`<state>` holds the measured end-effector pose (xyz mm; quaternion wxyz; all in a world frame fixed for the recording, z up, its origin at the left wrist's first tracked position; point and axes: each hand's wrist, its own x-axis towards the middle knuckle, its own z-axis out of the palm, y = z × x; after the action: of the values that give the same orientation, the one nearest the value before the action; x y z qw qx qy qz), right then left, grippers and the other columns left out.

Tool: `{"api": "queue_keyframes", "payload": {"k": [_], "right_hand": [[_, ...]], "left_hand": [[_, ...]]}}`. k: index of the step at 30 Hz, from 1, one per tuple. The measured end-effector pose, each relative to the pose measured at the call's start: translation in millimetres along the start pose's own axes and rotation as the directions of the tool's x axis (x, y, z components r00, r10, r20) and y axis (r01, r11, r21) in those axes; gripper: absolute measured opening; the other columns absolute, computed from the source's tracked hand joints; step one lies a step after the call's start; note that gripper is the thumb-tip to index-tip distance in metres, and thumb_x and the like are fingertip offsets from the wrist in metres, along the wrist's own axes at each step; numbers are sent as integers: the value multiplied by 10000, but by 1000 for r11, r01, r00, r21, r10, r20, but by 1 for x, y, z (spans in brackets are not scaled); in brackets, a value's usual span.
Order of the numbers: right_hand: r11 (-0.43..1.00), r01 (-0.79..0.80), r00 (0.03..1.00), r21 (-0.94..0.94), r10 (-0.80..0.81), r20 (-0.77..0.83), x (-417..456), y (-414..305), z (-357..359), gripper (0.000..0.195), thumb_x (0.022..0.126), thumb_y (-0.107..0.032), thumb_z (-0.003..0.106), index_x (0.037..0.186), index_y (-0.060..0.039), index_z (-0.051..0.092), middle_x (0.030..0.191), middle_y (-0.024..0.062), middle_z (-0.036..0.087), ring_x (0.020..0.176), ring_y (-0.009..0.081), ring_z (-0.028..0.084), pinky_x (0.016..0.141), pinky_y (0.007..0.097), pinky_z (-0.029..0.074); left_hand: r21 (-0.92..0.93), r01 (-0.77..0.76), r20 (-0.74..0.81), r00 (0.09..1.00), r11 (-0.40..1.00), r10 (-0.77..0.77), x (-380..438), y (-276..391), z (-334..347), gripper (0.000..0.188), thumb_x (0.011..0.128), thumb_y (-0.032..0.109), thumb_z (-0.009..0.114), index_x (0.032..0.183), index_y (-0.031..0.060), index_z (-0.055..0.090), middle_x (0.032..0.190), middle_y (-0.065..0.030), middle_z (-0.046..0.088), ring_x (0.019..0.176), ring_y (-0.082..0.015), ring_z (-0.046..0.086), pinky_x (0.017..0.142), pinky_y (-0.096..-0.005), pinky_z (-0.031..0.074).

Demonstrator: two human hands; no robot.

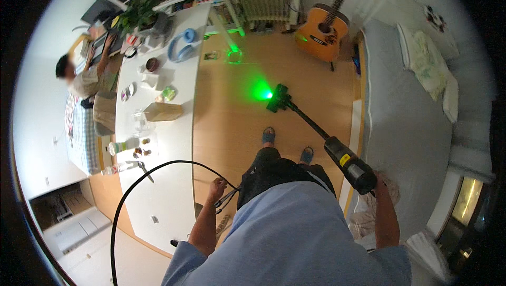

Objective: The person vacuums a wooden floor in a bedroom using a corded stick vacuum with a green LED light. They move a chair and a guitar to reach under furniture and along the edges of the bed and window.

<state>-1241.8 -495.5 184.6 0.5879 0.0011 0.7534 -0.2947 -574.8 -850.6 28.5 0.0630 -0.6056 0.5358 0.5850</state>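
My right hand (380, 182) grips the rear handle of a black cordless stick vacuum cleaner (348, 163), its body partly covering the fingers. The thin tube slants down to the floor head (279, 98), which rests on the wood floor (233, 116) ahead of my feet. A green light on that head shines leftward across the boards. Beside my left hip, my left hand (218, 187) is half curled near a black cable (166, 163) and some thin cords (226, 199). Whether its fingers hold the cable is unclear.
Along the left runs a white table (170, 183) bearing blue headphones (182, 45), a carton (163, 111) and scissors (146, 171). A person (85, 78) sits beyond it. An acoustic guitar (324, 31) and radiator (263, 3) stand ahead; a bed (407, 128) lies right.
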Motion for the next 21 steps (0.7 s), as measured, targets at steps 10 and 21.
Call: {"api": "queue_keyframes", "payload": {"k": [10, 21], "right_hand": [[945, 325, 892, 25, -315, 323, 171, -201, 199, 415, 864, -185, 685, 1239, -38, 583, 1171, 113, 644, 1008, 229, 625, 832, 348, 524], [231, 541, 804, -808, -425, 417, 225, -352, 457, 419, 852, -357, 585, 1135, -55, 650, 1144, 171, 654, 1060, 346, 619, 905, 425, 498]], "left_hand": [[-254, 213, -163, 952, 944, -259, -36, -31, -34, 404, 926, 303, 575, 1141, -38, 595, 986, -154, 688, 824, -206, 678, 676, -309, 523], [-500, 124, -230, 935, 857, -269, -100, -84, -47, 397, 926, 316, 572, 1130, -20, 628, 961, -92, 700, 823, -169, 674, 703, -277, 528]]}}
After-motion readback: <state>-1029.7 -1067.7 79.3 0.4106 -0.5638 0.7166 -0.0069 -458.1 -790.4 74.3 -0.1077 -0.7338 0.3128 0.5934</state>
